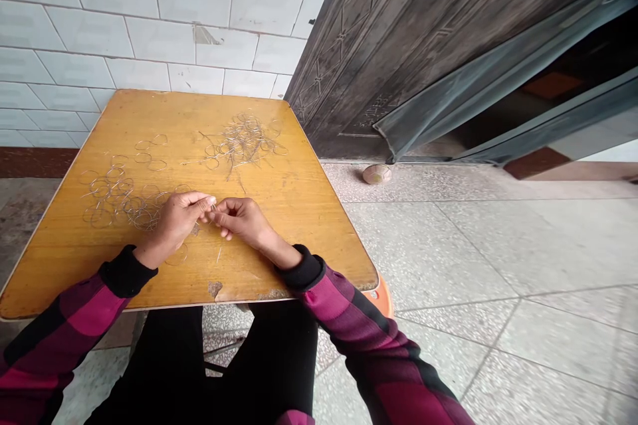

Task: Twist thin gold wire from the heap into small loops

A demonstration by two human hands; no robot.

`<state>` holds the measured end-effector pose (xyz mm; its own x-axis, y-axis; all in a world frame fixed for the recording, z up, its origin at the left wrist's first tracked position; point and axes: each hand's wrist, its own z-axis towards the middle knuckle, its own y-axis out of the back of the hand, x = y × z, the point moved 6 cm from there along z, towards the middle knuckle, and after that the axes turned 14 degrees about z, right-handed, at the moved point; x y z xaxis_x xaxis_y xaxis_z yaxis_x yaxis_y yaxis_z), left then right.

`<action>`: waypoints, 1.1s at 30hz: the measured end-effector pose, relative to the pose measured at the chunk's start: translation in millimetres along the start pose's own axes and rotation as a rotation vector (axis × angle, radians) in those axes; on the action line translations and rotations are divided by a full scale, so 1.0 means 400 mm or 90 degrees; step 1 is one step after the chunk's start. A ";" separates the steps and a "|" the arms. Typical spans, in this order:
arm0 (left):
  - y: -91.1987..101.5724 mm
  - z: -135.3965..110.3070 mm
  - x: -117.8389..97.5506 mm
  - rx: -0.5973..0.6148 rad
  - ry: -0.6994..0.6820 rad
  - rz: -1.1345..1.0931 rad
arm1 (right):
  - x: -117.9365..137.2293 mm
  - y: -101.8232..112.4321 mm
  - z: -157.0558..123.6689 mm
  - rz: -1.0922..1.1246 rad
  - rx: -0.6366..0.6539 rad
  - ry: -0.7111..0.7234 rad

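Head view: both bare hands meet low over a yellow-brown wooden tabletop. Left hand: thumb and forefinger pressed together, no gap visible. Right hand: the same tight pinch, its other fingers curled under. Between the tips, a short, thin, silvery metal wire, seemingly gripped from both sides. Its full shape is hidden by the fingers. Nearer the body than the fingertips, a straight, pale wire end shows; cannot tell whether it belongs to the held piece.

Main risk, my reading: slippage. The wire looks fine and probably springy, so an uneven pull by either pinch could flick it loose. A cut tip could also prick a thumb, the pads being so close to it.

Second risk: snagging. Just left of the fingers lies a loose spread of round, silvery wire loops, reaching up to the left hand; contact unclear. A leftward sweep could hook several together. Beyond the fingers, slightly right, a tangled heap of thin grey wire sits apart; pulling one strand might drag others.

Bodyward of the fingers, a rough chipped patch at the table edge could catch a dropped end.
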<state>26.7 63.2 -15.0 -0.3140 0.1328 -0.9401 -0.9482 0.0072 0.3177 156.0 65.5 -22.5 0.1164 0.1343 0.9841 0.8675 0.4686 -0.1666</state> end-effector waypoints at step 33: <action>0.003 -0.006 -0.013 0.025 0.041 -0.115 | -0.037 -0.050 0.004 0.422 0.162 -0.159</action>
<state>27.1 60.3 -10.0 -0.1424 0.0616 -0.9879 -0.9872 0.0642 0.1463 136.4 55.5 -33.8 0.4360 0.6388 0.6339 0.5115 0.4036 -0.7586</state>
